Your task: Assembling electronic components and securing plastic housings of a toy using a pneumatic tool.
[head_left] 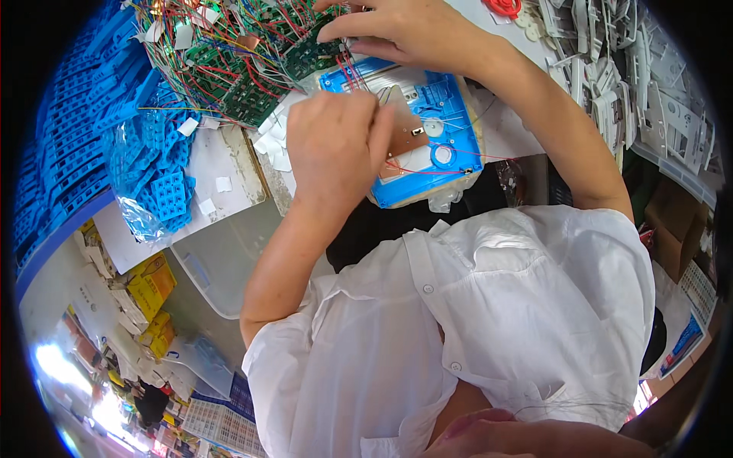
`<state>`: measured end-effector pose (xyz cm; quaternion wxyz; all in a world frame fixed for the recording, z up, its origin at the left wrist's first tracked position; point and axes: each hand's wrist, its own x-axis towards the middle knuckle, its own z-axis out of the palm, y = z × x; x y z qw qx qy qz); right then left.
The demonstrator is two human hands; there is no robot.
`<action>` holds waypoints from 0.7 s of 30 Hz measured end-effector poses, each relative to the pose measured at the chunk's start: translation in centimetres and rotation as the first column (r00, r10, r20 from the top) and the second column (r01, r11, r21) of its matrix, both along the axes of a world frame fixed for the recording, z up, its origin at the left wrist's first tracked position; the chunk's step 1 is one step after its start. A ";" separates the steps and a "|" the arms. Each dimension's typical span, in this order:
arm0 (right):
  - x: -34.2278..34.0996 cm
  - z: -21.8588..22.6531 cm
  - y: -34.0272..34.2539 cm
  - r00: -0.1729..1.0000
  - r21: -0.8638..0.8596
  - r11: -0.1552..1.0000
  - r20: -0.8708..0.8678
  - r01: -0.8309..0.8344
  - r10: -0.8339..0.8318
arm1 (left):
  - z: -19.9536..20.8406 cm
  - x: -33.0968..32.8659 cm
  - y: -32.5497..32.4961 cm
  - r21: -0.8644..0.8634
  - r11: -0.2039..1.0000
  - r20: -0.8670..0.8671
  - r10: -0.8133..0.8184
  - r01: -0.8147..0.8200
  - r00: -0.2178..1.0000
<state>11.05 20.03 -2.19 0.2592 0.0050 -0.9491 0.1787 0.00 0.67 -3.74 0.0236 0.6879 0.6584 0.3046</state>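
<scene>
A blue plastic housing [466, 114] lies in front of me, holding a brown board [408, 137], a round white part and thin red wires. My left hand [332, 145] is curled over the housing's left side, its thumb beside the brown board. Whatever its closed fingers pinch is hidden behind the hand. Beyond the housing, my right hand [393, 30] reaches over the edge of a heap of green circuit boards [252, 91] with many coloured wires. Its fingers are apart, with a board and red wires just below them; I see nothing gripped.
Stacked blue plastic parts [69, 122] fill the left side, with a clear bag of blue keypads [164, 191] beside them. White plastic parts [603, 84] are piled at the right. White paper scraps [275, 145] lie left of the housing. A clear plastic bin [221, 259] stands below the table edge.
</scene>
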 end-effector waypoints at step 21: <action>4.4 3.3 -4.9 0.814 0.371 0.927 0.524 0.047 -0.251 | -1.4 -1.3 4.5 0.288 0.958 0.042 -0.004 -0.008 0.999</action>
